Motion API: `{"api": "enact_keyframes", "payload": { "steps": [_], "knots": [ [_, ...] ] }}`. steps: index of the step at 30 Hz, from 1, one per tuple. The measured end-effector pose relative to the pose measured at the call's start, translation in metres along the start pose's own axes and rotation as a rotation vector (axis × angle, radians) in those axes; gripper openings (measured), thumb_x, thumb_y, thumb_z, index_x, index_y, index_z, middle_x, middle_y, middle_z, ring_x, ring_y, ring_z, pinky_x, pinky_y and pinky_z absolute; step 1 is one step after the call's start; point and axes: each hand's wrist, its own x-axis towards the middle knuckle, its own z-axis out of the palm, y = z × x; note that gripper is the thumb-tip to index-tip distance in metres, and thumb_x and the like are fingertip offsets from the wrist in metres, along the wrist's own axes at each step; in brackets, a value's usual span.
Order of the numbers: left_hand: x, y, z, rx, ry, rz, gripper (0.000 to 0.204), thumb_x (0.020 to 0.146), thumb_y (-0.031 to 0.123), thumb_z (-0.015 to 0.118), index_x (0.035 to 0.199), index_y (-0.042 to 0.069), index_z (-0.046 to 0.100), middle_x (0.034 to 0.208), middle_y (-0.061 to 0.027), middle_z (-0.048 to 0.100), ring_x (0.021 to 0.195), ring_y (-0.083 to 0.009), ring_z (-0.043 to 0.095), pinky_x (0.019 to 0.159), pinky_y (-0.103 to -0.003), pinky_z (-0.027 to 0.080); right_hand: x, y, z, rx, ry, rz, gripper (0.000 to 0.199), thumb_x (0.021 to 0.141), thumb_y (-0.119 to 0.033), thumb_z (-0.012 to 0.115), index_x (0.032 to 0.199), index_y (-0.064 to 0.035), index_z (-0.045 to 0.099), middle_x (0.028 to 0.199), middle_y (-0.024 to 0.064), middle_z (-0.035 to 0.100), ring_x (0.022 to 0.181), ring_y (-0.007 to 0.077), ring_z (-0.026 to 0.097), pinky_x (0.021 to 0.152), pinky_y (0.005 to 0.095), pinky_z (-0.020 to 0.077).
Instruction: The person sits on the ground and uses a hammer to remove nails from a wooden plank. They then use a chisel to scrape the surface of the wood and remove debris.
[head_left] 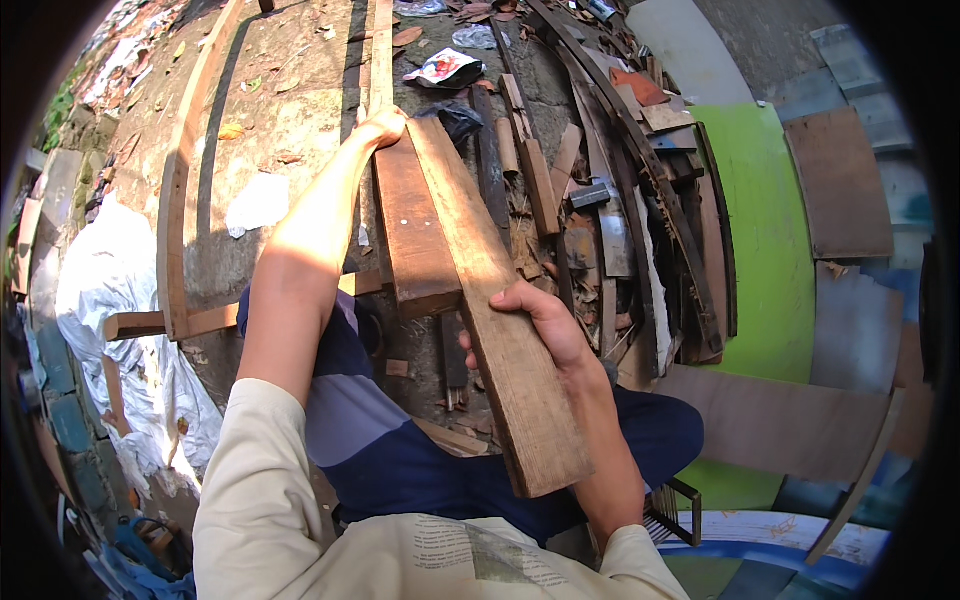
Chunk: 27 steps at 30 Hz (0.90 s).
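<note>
We sit on the ground with 2 boards in front of us, and the step in hand looks like sizing or lining up the lighter plank (490, 300) against the darker board (412, 235) beneath it — a judgement from how they lie, the plank crossing the board at a slant. Our right hand (545, 325) grips the plank near its middle, fingers curled over the right edge and thumb on top, closed firmly on the wood. Our left hand (380, 128) reaches out to the far end, where plank and board meet; its fingers are bent down over that end, pressing or pinching, though we cannot tell which of the 2 pieces it really clasps. The near end of the plank hangs over our lap, above the dark trousers (420, 470). Any next move, we judge, calls for both hands working together, since the plank is long and would swing if only 1 end were steadied. To the right lies a heap of scrap wood (610, 200) — near, but not touching our hands — and beyond it a green panel (770, 250).
</note>
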Motion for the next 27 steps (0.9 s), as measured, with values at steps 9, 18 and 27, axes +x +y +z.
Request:
{"api": "enact_keyframes", "payload": {
  "steps": [9, 18, 27],
  "knots": [
    [0.010, -0.013, 0.003, 0.005, -0.004, 0.040, 0.038, 0.094, 0.030, 0.047, 0.123, 0.017, 0.069, 0.148, -0.0162, 0.049, 0.144, -0.0356, 0.033, 0.121, -0.054, 0.015, -0.002, -0.001, 0.003, -0.017, -0.015, -0.027, 0.051, 0.088, -0.014, 0.057, 0.134, -0.0017, 0.037, 0.098, 0.0193, 0.057, 0.075, 0.0293, 0.068, 0.061, 0.0446, 0.0622],
    [0.026, -0.021, 0.012, -0.006, -0.003, 0.059, 0.038, 0.095, 0.030, 0.047, 0.122, 0.017, 0.070, 0.149, -0.0162, 0.049, 0.145, -0.0351, 0.031, 0.121, -0.055, 0.012, -0.005, -0.005, 0.005, -0.062, -0.019, -0.054, 0.051, 0.088, -0.012, 0.056, 0.133, 0.0007, 0.038, 0.095, 0.0191, 0.059, 0.079, 0.0320, 0.069, 0.064, 0.0456, 0.0632],
    [0.022, -0.015, 0.010, -0.020, -0.010, 0.069, 0.038, 0.095, 0.031, 0.047, 0.122, 0.017, 0.070, 0.149, -0.0163, 0.049, 0.147, -0.0346, 0.029, 0.121, -0.056, 0.009, -0.001, -0.004, 0.002, -0.063, -0.038, -0.057, 0.055, 0.088, -0.014, 0.056, 0.137, -0.0021, 0.035, 0.099, 0.0190, 0.055, 0.077, 0.0302, 0.068, 0.064, 0.0478, 0.0628]
  ]
}}
